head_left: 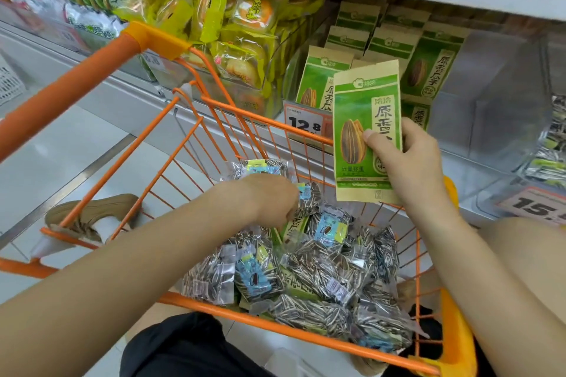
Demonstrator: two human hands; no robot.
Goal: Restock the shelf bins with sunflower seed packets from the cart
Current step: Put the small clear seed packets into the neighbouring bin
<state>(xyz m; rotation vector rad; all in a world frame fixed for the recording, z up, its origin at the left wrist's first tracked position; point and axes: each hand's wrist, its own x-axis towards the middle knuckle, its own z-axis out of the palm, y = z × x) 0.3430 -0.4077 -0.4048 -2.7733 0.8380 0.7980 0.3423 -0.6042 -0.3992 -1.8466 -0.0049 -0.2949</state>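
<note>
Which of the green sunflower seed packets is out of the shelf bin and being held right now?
The green packet gripped upright in the right hand above the cart; the other green packets stand in the shelf bin.

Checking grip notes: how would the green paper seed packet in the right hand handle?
The green packet stands upright from a low grip by the right hand, so probably fairly stiff. It looks flat, likely light. Its matte paper probably isn't slippery.

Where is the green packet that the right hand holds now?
The green packet is upright in the right hand, right of centre, above the orange cart, before the shelf bin.
</note>
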